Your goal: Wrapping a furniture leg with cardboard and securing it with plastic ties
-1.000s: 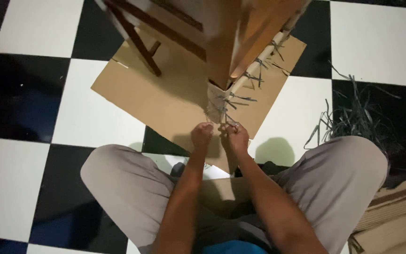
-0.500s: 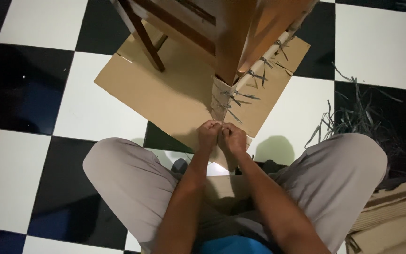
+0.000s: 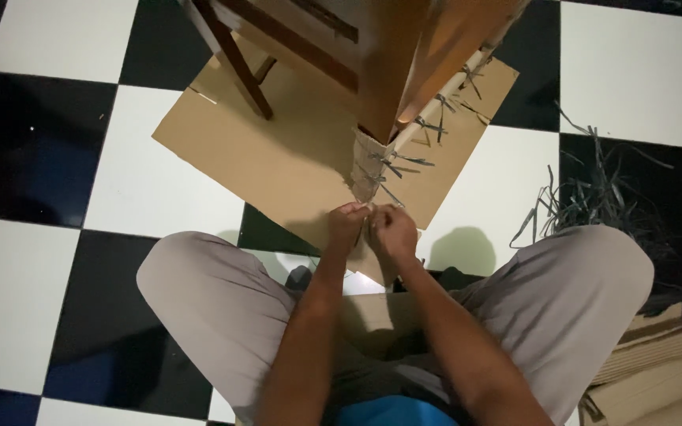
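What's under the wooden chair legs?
A flat brown cardboard sheet lies under the chair legs, on the checkered floor. The floor beneath the sheet is covered.

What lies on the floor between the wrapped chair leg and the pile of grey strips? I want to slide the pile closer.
In the head view, between the cardboard-wrapped wooden chair leg and the loose grey plastic strips lie the flat brown cardboard sheet's right edge, then bare white floor tile.

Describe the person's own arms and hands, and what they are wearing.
Both forearms are bare, with no sleeves reaching them. The left hand and right hand wear no gloves; no watch, ring or bracelet shows. Light grey-beige trousers cover the bent legs, and a strip of blue cloth shows at the bottom edge.
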